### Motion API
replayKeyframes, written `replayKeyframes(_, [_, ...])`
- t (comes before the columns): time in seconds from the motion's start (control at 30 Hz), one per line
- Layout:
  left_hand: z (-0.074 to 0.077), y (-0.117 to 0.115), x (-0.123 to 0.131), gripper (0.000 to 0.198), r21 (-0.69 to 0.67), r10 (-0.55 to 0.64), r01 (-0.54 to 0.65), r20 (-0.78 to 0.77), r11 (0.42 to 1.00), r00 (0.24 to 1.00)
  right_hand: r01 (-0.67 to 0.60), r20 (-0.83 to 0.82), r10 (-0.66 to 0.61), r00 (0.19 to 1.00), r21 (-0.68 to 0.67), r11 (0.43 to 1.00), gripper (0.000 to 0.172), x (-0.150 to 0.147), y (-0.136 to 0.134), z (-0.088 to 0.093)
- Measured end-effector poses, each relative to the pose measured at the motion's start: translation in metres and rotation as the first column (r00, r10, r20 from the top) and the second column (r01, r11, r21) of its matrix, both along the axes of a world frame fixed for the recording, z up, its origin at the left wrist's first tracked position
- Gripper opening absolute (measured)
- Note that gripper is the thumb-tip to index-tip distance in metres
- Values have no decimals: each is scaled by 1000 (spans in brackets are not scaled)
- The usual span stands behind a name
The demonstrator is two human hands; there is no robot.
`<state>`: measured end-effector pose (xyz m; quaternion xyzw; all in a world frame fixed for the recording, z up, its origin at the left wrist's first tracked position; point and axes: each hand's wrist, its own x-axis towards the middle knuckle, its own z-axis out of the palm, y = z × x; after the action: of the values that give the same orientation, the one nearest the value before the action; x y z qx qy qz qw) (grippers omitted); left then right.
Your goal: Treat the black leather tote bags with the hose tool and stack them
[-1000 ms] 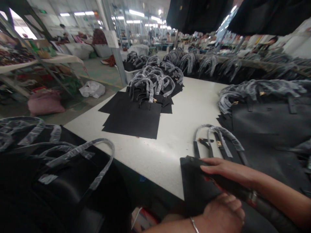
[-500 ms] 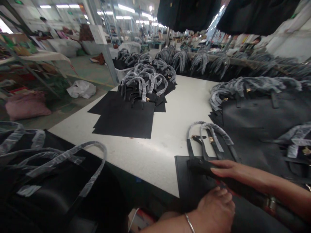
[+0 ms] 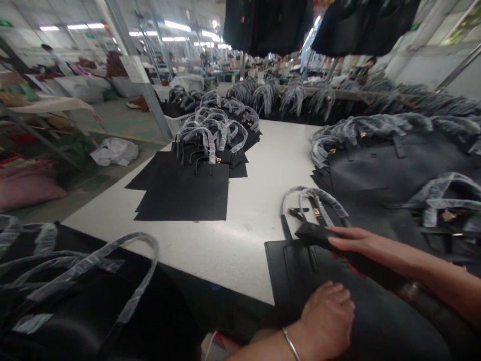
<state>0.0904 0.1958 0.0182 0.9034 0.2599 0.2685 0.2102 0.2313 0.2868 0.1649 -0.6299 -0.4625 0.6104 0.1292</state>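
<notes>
Your right hand (image 3: 361,243) holds the folded top edge of the black bag (image 3: 361,311), which lies at the lower right of the view. Your left hand (image 3: 326,321), with a thin bangle (image 3: 290,344) on the wrist, lies on the same bag, and you cannot tell if it grips. The bag's handles (image 3: 311,203), wrapped in clear plastic, lie on the white table (image 3: 240,250) just past it. More bags (image 3: 391,170) sit at the right, and a flat stack (image 3: 180,188) sits at the upper middle
</notes>
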Motion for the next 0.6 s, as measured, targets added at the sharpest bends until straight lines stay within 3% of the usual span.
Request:
replayKeyframes(0.1, [-4,0,3,12,18,-7,7,18,1000,1000,-7,-63,0,998,-115,993,68,4,-23,-8])
replayKeyframes(0.17, [-5,-1,5,11,19,-11,11,7,1000,1000,-14,-107,-1,994,-140,990,65,-7,-28,-17])
replayKeyframes(0.33, [-2,-3,6,11,25,1,0,-60,1000,998,-95,-178,70,982,-139,986,46,-34,-13,-26])
replayKeyframes(0.6, [-4,-2,8,15,18,-6,7,-65,1000,998,-151,-153,131,980,-130,980,43,-38,-9,-25])
